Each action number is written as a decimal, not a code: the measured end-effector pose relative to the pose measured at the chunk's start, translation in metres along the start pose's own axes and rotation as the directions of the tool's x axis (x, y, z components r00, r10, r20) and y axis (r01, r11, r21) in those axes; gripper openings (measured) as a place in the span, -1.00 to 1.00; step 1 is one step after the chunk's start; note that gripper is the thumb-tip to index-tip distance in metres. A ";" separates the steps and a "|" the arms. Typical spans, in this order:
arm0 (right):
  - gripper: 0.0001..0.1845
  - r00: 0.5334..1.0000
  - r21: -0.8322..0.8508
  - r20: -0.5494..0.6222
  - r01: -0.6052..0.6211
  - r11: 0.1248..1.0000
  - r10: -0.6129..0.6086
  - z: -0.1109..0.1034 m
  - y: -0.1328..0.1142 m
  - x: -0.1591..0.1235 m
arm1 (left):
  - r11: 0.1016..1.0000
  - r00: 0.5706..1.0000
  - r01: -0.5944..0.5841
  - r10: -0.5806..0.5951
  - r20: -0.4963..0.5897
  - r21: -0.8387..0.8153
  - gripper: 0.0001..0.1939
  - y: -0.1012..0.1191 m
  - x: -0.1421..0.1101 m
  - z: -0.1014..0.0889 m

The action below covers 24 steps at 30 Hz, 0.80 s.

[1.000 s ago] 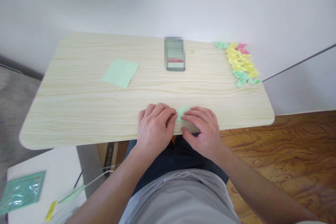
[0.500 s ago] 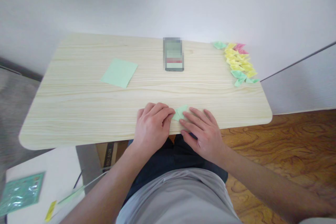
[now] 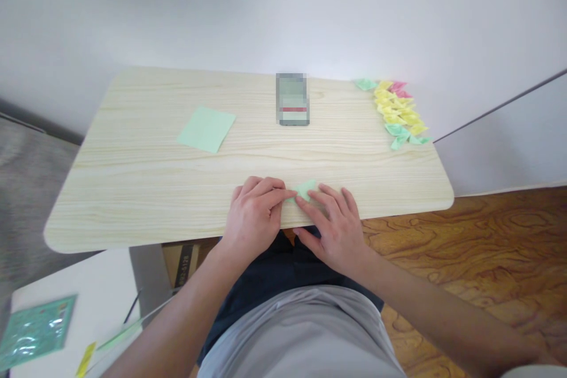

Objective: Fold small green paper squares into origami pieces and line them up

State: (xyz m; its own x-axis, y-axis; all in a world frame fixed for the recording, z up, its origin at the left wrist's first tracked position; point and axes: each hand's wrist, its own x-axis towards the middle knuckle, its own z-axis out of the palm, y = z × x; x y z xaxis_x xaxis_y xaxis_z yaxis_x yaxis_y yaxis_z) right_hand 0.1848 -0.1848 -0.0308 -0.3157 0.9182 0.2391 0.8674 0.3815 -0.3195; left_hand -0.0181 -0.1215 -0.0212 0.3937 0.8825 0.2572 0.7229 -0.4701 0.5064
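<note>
A small folded piece of green paper (image 3: 306, 190) lies near the table's front edge, partly covered by fingers. My left hand (image 3: 257, 207) is closed at its left side, the index fingertip pressed onto the paper and the other fingers curled under. From the right, my right hand (image 3: 334, 218) rests with fingers spread. Its index and middle fingertips touch the paper, while the thumb sits lower, at the table edge. Further back on the left lies a flat square sheet of green paper (image 3: 207, 130).
A phone-like device (image 3: 293, 100), its screen blurred, lies at the back middle of the wooden table (image 3: 146, 189). Several folded yellow paper pieces (image 3: 394, 107), with pink and green ones, cluster at the back right. Below left, a white surface (image 3: 97, 283) bears a green packet (image 3: 38, 331).
My right hand has shifted slightly left, its index fingertip now close to my left index fingertip. My left index finger has straightened onto the paper. The whole view has moved a little.
</note>
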 end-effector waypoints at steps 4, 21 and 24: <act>-0.32 1.000 0.001 -0.007 0.009 1.000 -0.009 0.002 -0.002 -0.004 | 1.000 1.000 0.007 -0.007 -0.015 -0.010 -0.70 0.000 0.000 0.001; -0.45 0.996 -0.008 -0.086 0.013 1.000 -0.014 0.007 -0.008 -0.016 | 0.997 0.994 -0.023 0.014 -0.112 -0.077 -0.74 -0.001 -0.004 -0.003; -0.58 0.994 0.046 -0.108 0.026 0.999 -0.021 0.003 -0.007 -0.014 | 0.994 0.988 -0.030 0.014 -0.152 -0.104 -0.71 -0.004 -0.006 -0.007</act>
State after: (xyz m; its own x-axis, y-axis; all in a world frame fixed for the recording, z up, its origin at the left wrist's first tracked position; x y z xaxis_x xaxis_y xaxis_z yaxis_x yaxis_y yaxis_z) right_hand 0.1817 -0.1999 -0.0345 -0.2902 0.8931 0.3438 0.8403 0.4097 -0.3551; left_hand -0.0274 -0.1251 -0.0195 0.3126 0.8679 0.3861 0.6478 -0.4921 0.5816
